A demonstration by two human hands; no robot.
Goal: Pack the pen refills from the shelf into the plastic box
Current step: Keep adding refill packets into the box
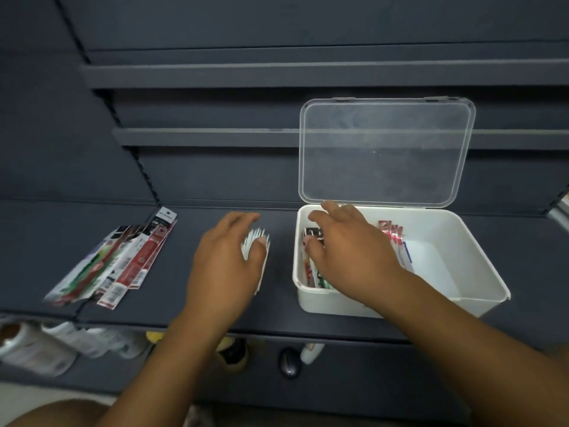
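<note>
Head view: partly packed, loose refills (123, 263) waiting on shelf (191, 306) (left fingers (243, 217) clamping a bundle (257, 240), right fingers (336, 208) apart in plastic box (338, 305)).

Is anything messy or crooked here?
Only the red, white and green pen refill packets at the left of the dark shelf: they lie slanted in a fanned, overlapping heap. The left hand grips a white-edged packet bundle; nothing looks spilled or broken.
</note>
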